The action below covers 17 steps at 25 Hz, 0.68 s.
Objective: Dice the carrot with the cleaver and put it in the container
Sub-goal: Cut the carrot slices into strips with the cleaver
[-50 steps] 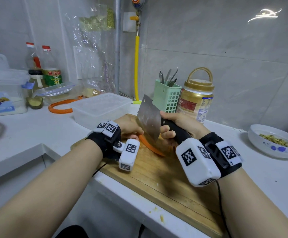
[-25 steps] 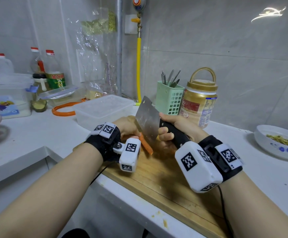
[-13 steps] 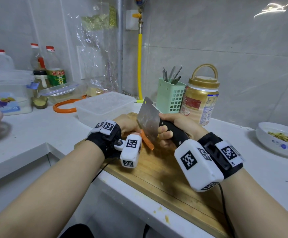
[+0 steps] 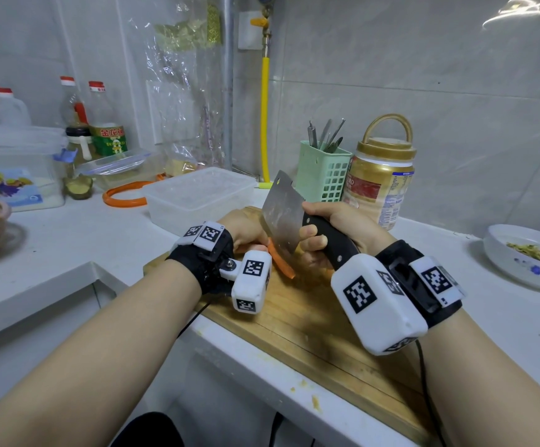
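Lining Up the Blade Across the Carrot

Holding steady now: the right hand point(image 4: 336, 230) has its fingers wrapped tight round the black handle of the cleaver point(image 4: 283, 214), blade upright and edge down on the wooden cutting board point(image 4: 310, 321). Just left of the steel lies the carrot point(image 4: 281, 261), a slim orange strip whose long axis runs from the far left toward the near right, its near tip poking out past the blade. The left hand point(image 4: 246, 230) sits on the carrot's far end, fingers curled down over it and pinning it, so it is the closer hand to the vegetable, with the blade right beside its knuckles. The blade crosses that axis, which looks right for a crosswise chop. The clear plastic container point(image 4: 197, 195) waits on the white table point(image 4: 68, 240), far left of the board, with no carrot visible in it.
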### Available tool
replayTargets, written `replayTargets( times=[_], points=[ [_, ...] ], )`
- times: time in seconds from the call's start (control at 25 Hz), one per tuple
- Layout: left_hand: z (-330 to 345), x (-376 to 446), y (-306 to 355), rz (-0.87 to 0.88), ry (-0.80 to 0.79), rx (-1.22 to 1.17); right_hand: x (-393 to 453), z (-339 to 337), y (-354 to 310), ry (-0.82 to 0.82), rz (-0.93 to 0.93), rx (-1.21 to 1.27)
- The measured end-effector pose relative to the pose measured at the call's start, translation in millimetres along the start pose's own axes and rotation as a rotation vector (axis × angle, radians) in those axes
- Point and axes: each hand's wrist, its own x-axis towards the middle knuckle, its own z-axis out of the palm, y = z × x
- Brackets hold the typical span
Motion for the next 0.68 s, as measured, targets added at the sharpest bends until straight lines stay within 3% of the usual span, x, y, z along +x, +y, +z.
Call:
replayTargets(
  times=[0.28,0.56,0.68],
  points=[
    [-4,0,1,0.004,-0.015,0.048,6,3,7,0.006,0.019,-0.065],
    [-6,14,-5,-0.123,-0.031,0.037,7,4,7,0.015,0.01,-0.099],
    [-6,8,-2,-0.081,-0.001,0.055,6,3,6,0.019,-0.001,-0.093]
  ],
)
